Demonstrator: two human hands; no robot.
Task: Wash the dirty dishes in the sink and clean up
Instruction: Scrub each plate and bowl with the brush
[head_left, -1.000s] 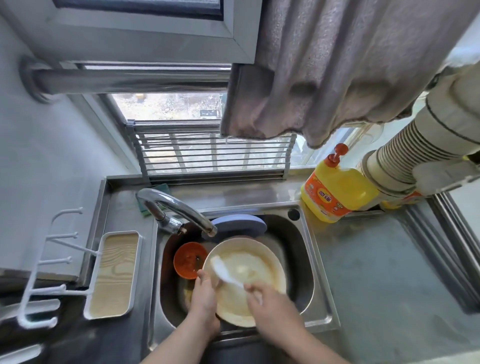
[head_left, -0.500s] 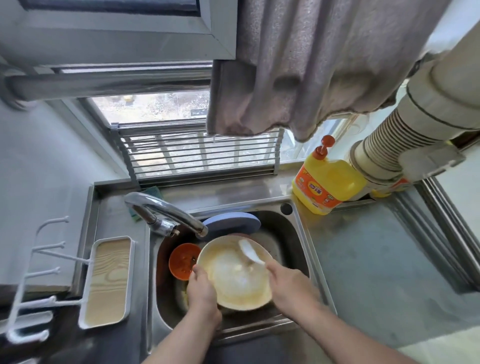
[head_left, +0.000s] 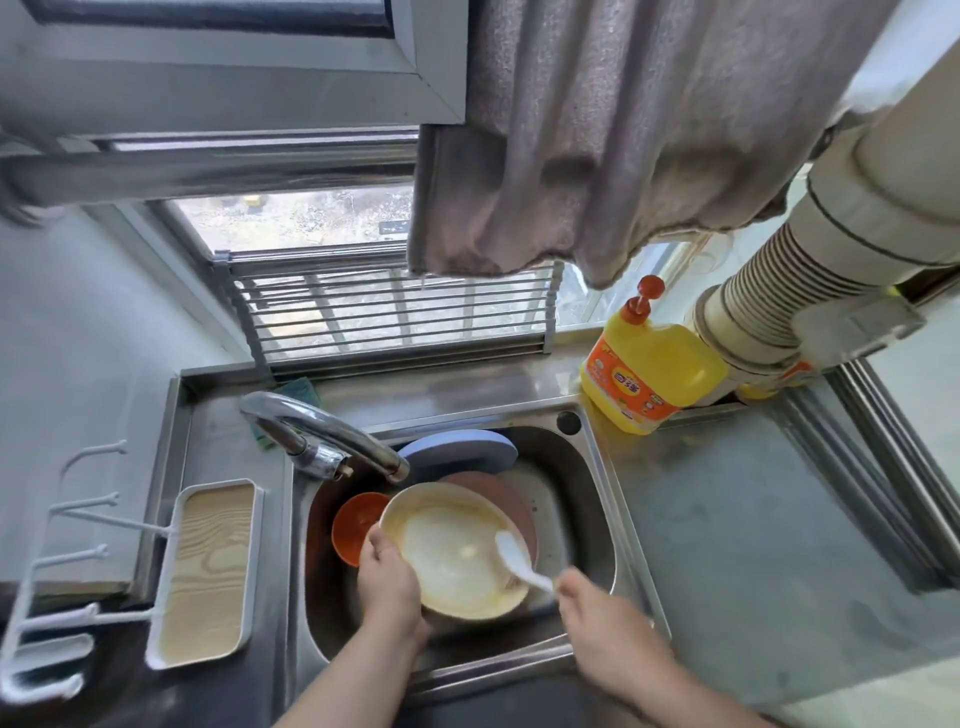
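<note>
Left grip (head_left: 387, 582) holds our cream plate's (head_left: 457, 551) rim | right grip (head_left: 602, 618) pinches white spoon (head_left: 519, 564) | risk: wet plate slips onto dishes in sink (head_left: 597, 467)

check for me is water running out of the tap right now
No, the faucet spout ends above the cream plate with no stream of water visible below it.
</note>
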